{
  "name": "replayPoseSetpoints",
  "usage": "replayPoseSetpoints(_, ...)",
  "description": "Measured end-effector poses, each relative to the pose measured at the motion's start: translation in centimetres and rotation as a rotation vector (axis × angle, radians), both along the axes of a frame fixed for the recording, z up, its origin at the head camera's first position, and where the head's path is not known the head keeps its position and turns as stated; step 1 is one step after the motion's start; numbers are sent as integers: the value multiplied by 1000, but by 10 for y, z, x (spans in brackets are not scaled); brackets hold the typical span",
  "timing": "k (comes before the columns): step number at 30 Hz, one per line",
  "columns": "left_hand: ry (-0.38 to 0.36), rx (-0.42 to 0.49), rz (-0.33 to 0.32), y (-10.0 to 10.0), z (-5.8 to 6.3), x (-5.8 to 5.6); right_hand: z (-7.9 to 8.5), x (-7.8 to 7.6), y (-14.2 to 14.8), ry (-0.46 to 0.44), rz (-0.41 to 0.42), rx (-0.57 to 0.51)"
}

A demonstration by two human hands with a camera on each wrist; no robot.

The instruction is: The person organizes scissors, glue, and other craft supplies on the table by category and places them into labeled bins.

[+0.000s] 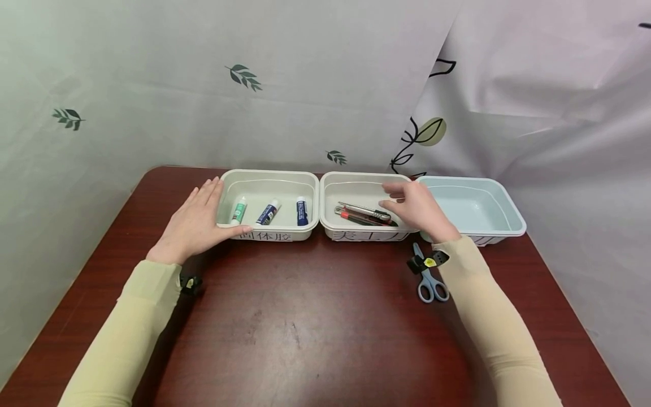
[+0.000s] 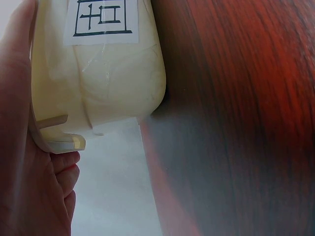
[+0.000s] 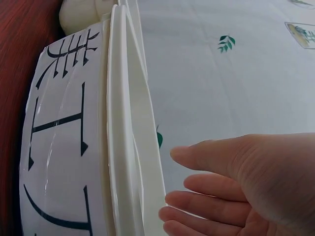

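Observation:
My left hand (image 1: 195,222) lies along the left end of a white plastic bin (image 1: 269,175), fingers straight, thumb over the front rim. Three glue sticks lie in that bin: a green one (image 1: 239,210), a blue one (image 1: 268,212) and a darker blue one (image 1: 302,211). My right hand (image 1: 418,208) hovers over the right end of the middle bin (image 1: 356,178), its fingers loosely bent with nothing between them. Several utility knives lie in the middle bin, among them a silver one (image 1: 363,210) and a red-and-black one (image 1: 363,219). Scissors (image 1: 430,282) with blue handles lie below the right wrist.
At the right stands a light blue bin (image 1: 478,206) with nothing in it, partly covered by the right hand. The three bins form a row near the back edge of the dark red wooden table (image 1: 305,316). A patterned curtain (image 1: 285,113) hangs behind them.

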State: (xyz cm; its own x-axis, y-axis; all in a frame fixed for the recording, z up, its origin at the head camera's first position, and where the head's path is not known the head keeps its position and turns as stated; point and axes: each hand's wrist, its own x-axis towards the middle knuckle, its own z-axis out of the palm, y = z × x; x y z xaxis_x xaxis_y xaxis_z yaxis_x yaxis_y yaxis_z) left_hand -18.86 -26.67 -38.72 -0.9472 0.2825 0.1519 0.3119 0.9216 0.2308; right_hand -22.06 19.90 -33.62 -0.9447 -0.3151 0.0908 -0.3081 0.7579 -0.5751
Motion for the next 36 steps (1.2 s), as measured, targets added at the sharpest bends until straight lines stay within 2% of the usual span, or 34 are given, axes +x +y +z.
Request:
replayPoseSetpoints(13,-6,9,9,0,0,3,8,13,15,34,-21,-36)
replayPoseSetpoints(25,-5,2,2,0,1,2,19,36,31,104,-40,-42)
replayPoseSetpoints(36,-16,-1,3,0,2,2,22,54,44,178,-57,-37)
